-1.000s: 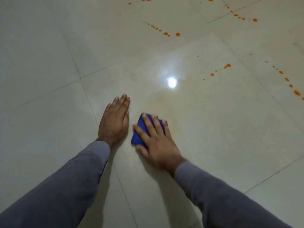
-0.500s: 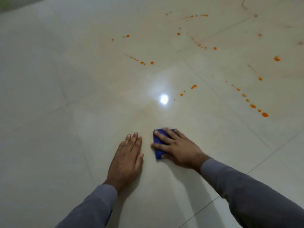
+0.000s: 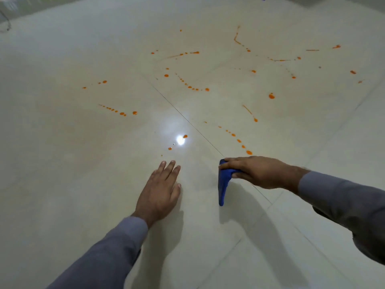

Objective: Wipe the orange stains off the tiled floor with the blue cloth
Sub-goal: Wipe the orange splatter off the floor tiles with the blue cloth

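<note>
The person's left hand (image 3: pixel 160 192) is lying flat, palm down, fingers straight and close together, its grey-sleeved forearm (image 3: pixel 108 253) reaching in from below. The right hand (image 3: pixel 254 172) is coming in from the right, fingers curling around a hanging blue cloth (image 3: pixel 223 184).

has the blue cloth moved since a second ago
Yes. The blue cloth, pinched in the right hand, has moved right, away from the planted left hand, and now hangs partly lifted instead of lying flat.
</note>
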